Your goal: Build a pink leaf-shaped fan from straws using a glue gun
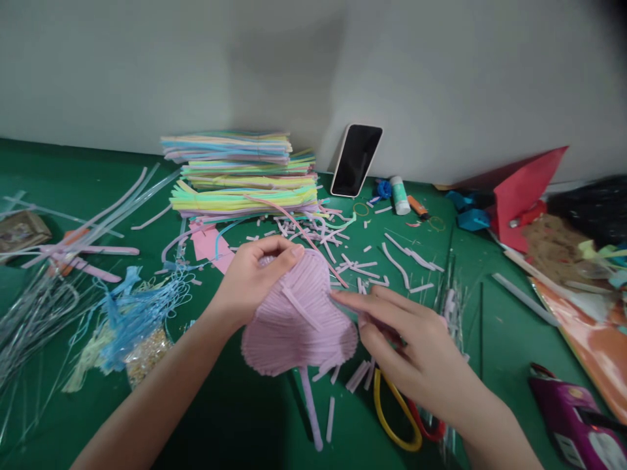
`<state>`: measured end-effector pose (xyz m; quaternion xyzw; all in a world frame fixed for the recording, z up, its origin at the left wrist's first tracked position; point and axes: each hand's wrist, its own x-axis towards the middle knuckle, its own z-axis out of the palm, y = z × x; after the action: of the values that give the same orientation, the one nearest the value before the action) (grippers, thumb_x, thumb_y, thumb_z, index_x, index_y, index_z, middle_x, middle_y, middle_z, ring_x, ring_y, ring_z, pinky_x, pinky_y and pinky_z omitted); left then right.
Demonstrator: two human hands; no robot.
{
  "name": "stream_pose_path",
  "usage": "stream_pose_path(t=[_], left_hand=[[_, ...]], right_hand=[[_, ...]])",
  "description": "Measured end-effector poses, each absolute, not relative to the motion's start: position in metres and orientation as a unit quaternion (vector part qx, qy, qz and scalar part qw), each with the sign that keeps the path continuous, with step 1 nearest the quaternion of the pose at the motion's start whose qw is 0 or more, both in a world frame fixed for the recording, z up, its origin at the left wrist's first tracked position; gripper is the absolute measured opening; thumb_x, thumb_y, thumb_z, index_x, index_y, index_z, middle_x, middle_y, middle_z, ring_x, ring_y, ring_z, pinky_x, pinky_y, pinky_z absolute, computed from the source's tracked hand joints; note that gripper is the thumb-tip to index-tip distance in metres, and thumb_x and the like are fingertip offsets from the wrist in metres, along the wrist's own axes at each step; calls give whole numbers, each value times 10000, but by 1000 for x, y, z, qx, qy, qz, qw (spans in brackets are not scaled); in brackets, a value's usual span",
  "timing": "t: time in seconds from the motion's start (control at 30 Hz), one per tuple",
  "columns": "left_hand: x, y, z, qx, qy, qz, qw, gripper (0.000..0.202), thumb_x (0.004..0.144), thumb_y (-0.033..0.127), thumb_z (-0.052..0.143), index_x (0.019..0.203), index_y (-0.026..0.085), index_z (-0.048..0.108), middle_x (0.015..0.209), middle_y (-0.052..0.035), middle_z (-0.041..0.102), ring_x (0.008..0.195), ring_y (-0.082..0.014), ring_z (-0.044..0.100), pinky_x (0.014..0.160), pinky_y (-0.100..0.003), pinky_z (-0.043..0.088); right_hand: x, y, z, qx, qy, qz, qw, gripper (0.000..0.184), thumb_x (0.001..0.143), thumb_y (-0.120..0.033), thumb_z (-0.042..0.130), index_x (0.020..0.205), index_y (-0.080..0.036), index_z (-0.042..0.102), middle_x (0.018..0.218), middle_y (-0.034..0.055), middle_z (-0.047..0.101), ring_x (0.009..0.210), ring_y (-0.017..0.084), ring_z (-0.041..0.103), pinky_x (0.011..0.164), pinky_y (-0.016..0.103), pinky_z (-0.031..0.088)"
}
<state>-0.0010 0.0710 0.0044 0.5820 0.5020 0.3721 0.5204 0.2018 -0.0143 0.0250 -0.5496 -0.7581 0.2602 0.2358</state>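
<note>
My left hand (262,277) pinches the upper left edge of a lilac fan (304,320) built from rows of fuzzy pipe cleaners. A thin lilac handle (311,408) points down from it, and a short loose strip (300,305) lies slantwise across its face. At the fan's right edge, my right hand (406,333) has its index finger stretched out, the fingertip at the notch. Its other fingers are partly bent, and what lies under them is hidden. Below that hand are scissors with yellow and red handles (399,414), their blades out of sight.
Bundles of coloured pipe cleaners (245,179) are stacked behind, beside a phone (356,160) leaning on the wall. Lilac offcuts (360,264) litter the green table (235,418). Blue tassels (132,320) lie left; a glue stick (400,196) and a purple packet (571,418) are right.
</note>
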Motion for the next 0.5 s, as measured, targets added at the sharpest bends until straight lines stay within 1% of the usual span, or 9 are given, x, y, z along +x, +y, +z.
stream_pose_path(t=[0.3, 0.5], left_hand=[[-1, 72, 3, 587, 494, 375, 521, 234, 837, 360, 618, 683, 186, 646, 702, 18, 602, 693, -142, 518, 668, -236, 402], [-2, 72, 2, 574, 501, 383, 521, 237, 835, 380, 627, 701, 186, 652, 734, 13, 616, 708, -145, 530, 679, -239, 401]], right_hand=[[202, -15, 21, -557, -745, 284, 233, 405, 874, -112, 438, 1195, -256, 639, 720, -18, 528, 587, 100, 513, 529, 214, 421], [200, -15, 22, -563, -737, 292, 233, 414, 877, -126, 447, 1223, -268, 625, 730, -16, 530, 595, 103, 516, 517, 212, 411]])
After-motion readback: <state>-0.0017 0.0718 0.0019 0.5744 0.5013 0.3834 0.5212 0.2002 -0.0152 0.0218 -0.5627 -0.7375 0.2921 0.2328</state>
